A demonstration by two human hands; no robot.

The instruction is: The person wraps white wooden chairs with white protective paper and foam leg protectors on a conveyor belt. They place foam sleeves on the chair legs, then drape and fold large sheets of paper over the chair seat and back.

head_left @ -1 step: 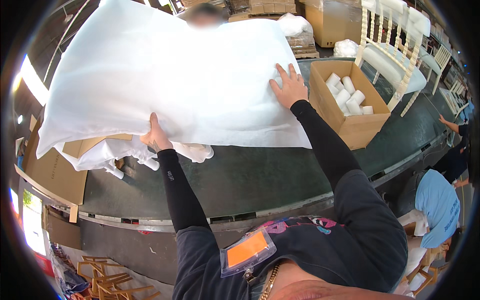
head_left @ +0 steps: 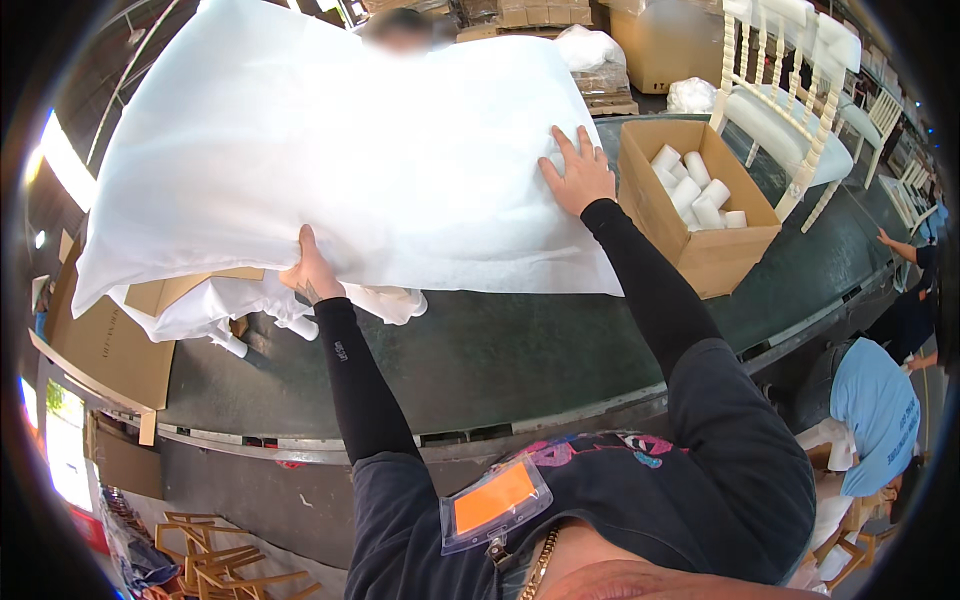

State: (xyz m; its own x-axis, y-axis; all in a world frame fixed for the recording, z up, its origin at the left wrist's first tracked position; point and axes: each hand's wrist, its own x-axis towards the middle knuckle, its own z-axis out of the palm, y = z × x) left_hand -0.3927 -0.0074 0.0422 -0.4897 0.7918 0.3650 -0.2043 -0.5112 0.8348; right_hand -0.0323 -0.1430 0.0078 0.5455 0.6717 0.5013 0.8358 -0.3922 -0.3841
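A large item in a thin white cloth cover (head_left: 350, 160) spreads across the bench in front of me; what fills it is hidden. My left hand (head_left: 312, 268) grips its near edge, thumb on top and the fingers out of sight underneath. My right hand (head_left: 582, 180) lies on the cover's right side with fingers spread. Below the near left edge stick out white-wrapped legs (head_left: 232, 342) with tube-like white ends. Close to my right hand stands an open cardboard box (head_left: 735, 262) holding several white foam rolls (head_left: 707, 212).
The dark green bench (head_left: 480, 350) has a metal-railed near edge. A cream chair (head_left: 790, 110) stands on it at right. Another cardboard box (head_left: 120, 340) is at left. Behind the cover, a person (head_left: 405, 32) shows in part; another in light blue (head_left: 875, 410) bends at right.
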